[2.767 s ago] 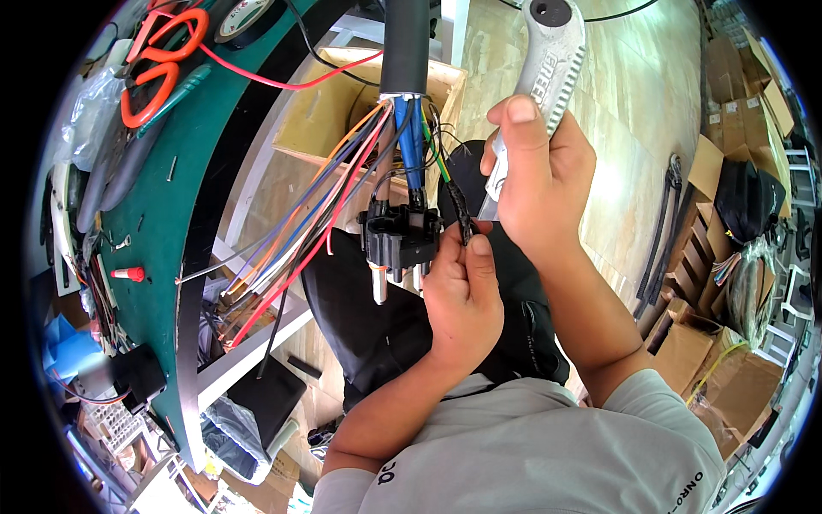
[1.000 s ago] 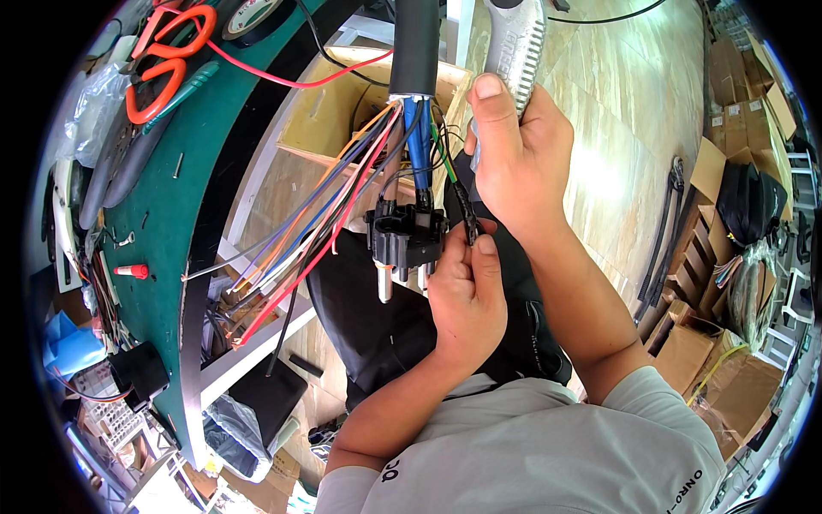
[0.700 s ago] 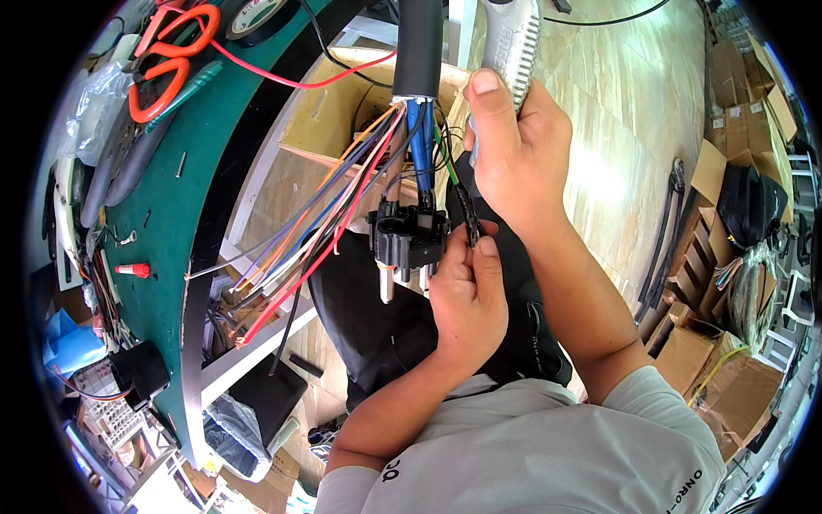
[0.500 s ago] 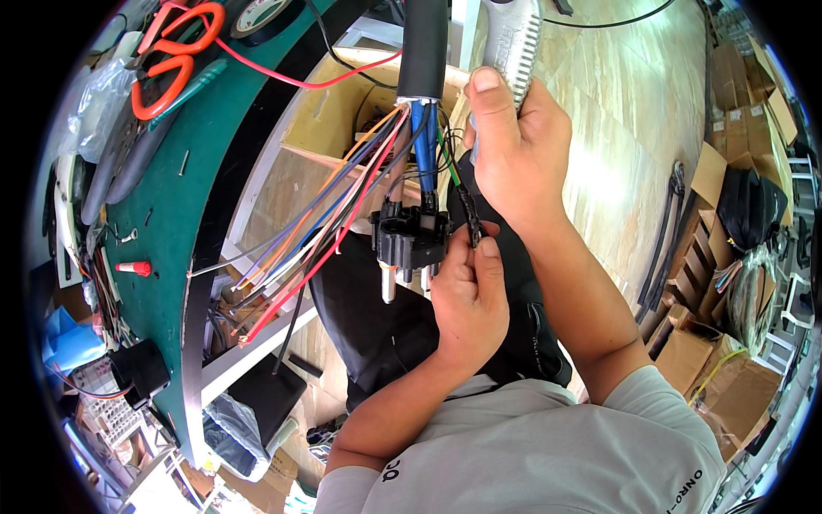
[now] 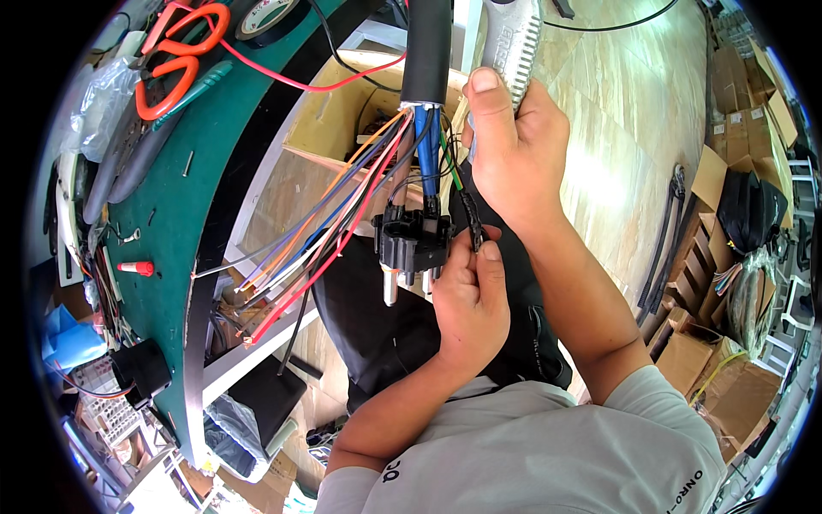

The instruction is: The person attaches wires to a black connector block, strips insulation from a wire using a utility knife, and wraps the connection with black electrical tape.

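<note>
My left hand has its fingers pinched on the black-wrapped wire, just beside the connector; my right hand wraps the utility knife. Likely stripping; next calls for shallow, steady blade control.

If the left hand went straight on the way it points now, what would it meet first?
Beyond the dark-wrapped wire in its grip, the left hand would probably meet the right hand first, though depth is unclear and it might pass underneath.
</note>
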A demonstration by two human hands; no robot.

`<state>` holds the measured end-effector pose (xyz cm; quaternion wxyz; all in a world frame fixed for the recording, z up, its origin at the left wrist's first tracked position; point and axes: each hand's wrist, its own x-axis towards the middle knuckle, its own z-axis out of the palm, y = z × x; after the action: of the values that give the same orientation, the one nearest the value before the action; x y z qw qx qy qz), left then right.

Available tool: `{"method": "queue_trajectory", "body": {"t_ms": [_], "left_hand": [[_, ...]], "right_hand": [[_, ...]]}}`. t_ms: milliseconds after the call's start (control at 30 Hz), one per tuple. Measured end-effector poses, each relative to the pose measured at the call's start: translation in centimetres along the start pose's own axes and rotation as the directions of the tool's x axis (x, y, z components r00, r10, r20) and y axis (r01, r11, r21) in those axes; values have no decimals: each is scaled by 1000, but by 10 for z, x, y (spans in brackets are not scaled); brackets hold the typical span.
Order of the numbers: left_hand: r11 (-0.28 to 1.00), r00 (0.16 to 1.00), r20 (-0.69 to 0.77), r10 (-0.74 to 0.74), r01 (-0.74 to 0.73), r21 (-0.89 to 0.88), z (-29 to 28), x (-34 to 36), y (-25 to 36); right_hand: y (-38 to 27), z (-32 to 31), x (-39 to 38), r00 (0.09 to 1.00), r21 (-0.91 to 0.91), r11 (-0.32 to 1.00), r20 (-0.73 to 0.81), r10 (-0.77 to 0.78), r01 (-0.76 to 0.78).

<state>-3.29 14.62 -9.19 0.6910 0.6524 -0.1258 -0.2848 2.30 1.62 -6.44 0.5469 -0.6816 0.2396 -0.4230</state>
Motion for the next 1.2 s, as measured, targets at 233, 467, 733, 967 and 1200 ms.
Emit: {"method": "queue_trajectory", "body": {"t_ms": [233, 467, 733, 967, 1200], "left_hand": [[1000, 1000, -12, 20, -20, 6, -1, 1, -2], [999, 999, 19, 30, -31, 43, -2, 0, -4], [998, 997, 40, -63, 64, -26, -7, -1, 0], [997, 998, 11, 59, -58, -42, -2, 0, -11], [985, 984, -37, 175, -175, 1, -7, 0, -14]], "right_hand": [[4, 5, -5, 995, 6, 999, -91, -43, 43], [7, 1, -7, 994, 52, 998, -108, -24, 30], [-43, -19, -3, 988, 325, 946, -145, 43, 7], [-117, 25, 13, 718, -188, 759, 524, -458, 623], [-152, 181, 17, 265, -88, 347, 822, -503, 934]]}}
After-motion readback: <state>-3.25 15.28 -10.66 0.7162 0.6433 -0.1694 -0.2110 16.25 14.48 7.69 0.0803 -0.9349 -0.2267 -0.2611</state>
